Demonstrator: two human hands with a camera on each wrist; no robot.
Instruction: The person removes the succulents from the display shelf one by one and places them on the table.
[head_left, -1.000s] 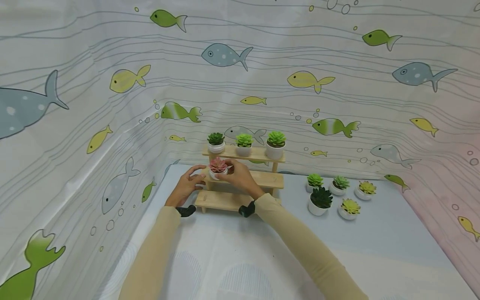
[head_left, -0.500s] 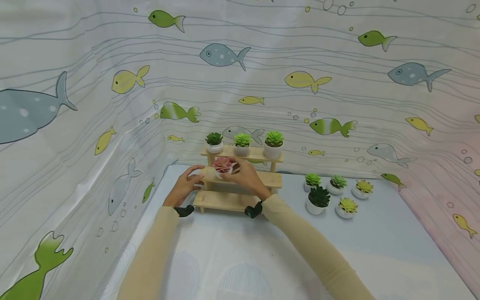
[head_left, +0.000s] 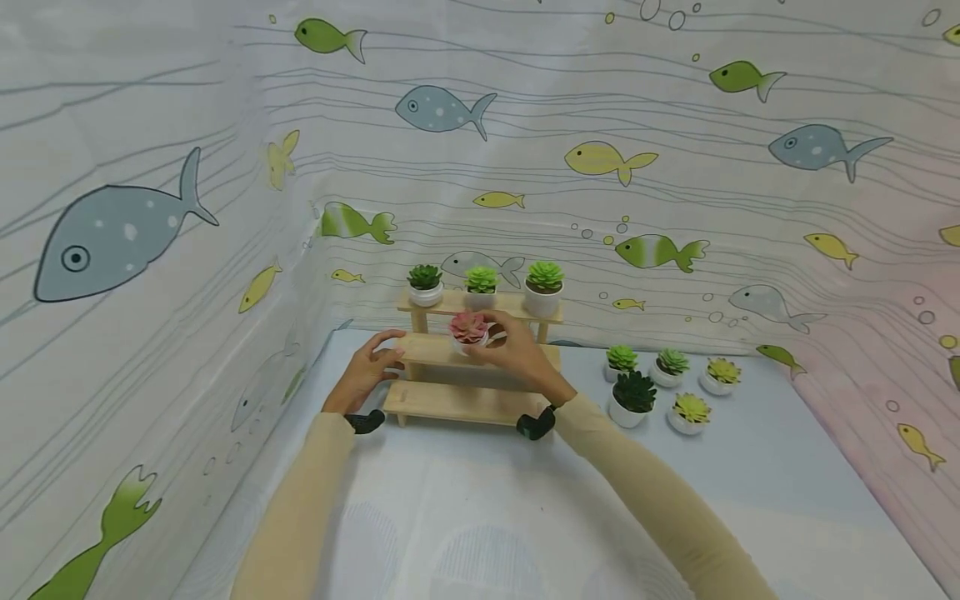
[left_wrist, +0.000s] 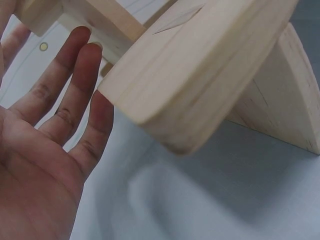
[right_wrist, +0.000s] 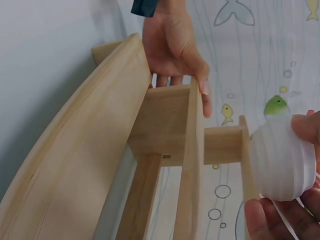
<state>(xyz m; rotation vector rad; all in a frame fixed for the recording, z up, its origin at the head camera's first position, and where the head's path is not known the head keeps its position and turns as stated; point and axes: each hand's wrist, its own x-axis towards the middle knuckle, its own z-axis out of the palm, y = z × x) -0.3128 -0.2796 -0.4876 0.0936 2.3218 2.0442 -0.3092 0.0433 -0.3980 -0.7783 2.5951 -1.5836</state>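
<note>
My right hand [head_left: 517, 350] pinches a small white pot [right_wrist: 280, 160] with a pink artificial succulent [head_left: 468, 327], fingertips around its side. In the right wrist view a gap shows between the pot and the middle board of the wooden three-tier plant stand [head_left: 457, 402]. At the left end of that middle board is my left hand [head_left: 366, 371], its thumb above the board and its fingers lower, by the side. The left wrist view shows these fingers [left_wrist: 65, 115] fairly straight, tips close to the wood [left_wrist: 170, 75].
Three potted succulents stand on the top tier: a dark green one [head_left: 425, 283], a bright green one [head_left: 481, 286] and a larger green one [head_left: 543, 287]. Right of the stand, several more pots, including a dark green one [head_left: 632, 398], sit on the pale tablecloth [head_left: 735, 492]. Fish-print sheeting rises behind.
My right hand has carried the pink succulent rightward along the middle tier, from near its left end toward the centre. My left hand stays at the stand's left end. The head view has shifted slightly.
</note>
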